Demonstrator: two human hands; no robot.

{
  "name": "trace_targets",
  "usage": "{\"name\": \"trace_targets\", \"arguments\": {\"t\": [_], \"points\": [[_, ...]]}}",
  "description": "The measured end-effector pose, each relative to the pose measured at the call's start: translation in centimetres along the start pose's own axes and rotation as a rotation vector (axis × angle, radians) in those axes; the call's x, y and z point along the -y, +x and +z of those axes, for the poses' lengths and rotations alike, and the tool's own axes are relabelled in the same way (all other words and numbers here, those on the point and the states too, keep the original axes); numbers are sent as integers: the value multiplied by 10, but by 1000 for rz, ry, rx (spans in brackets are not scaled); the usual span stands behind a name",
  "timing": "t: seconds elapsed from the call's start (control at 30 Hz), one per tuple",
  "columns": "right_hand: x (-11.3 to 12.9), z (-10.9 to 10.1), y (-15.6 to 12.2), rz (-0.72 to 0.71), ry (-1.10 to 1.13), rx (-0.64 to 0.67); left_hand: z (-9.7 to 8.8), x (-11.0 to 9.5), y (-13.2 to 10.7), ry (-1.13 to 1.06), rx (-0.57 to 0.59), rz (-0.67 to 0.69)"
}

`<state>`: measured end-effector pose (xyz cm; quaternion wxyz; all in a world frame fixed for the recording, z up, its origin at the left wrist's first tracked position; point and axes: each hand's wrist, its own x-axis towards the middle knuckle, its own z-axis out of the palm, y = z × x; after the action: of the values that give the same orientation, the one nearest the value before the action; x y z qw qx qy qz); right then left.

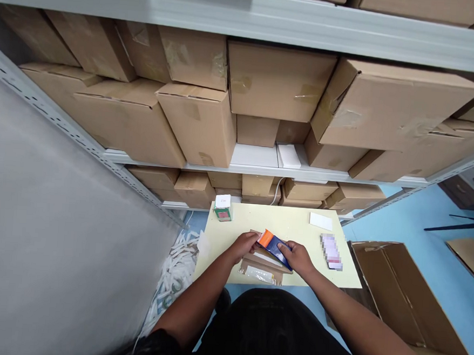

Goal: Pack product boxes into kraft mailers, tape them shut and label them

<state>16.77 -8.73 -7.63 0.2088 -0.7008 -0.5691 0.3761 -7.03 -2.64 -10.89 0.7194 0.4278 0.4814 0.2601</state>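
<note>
A small flat packet (272, 244), dark blue with an orange end, lies tilted over a flattened brown cardboard piece (261, 267) on a pale yellow table (291, 220). My left hand (243, 245) grips the packet's orange end, fingers curled. My right hand (296, 257) holds its blue lower end with fingers closed around it. A clear plastic strip lies on the cardboard near the table's front edge.
A small green and white box (222, 207), a white card (321, 221) and a blurred flat item (331, 251) lie on the table. Metal shelves (272, 18) packed with brown cartons stand behind. An open carton (407, 297) sits on the blue floor at right; white scraps (175, 276) lie at left.
</note>
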Motion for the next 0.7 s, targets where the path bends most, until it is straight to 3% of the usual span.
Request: {"name": "trace_targets", "arguments": {"t": [0.13, 0.23, 0.4, 0.57, 0.7], "points": [[2, -2, 1, -24, -18, 25, 4, -3, -4, -227, 15, -127], [2, -4, 0, -38, 7, 50, 6, -5, -7, -248, 8, -182], [0, -7, 0, -42, -8, 68, 11, -7, -8, -147, -40, -155], [5, -9, 1, -40, -37, 102, 13, 5, -5, 18, -169, -84], [23, -11, 8, -54, -164, 151, -5, 12, -5, 266, -332, -27]]}}
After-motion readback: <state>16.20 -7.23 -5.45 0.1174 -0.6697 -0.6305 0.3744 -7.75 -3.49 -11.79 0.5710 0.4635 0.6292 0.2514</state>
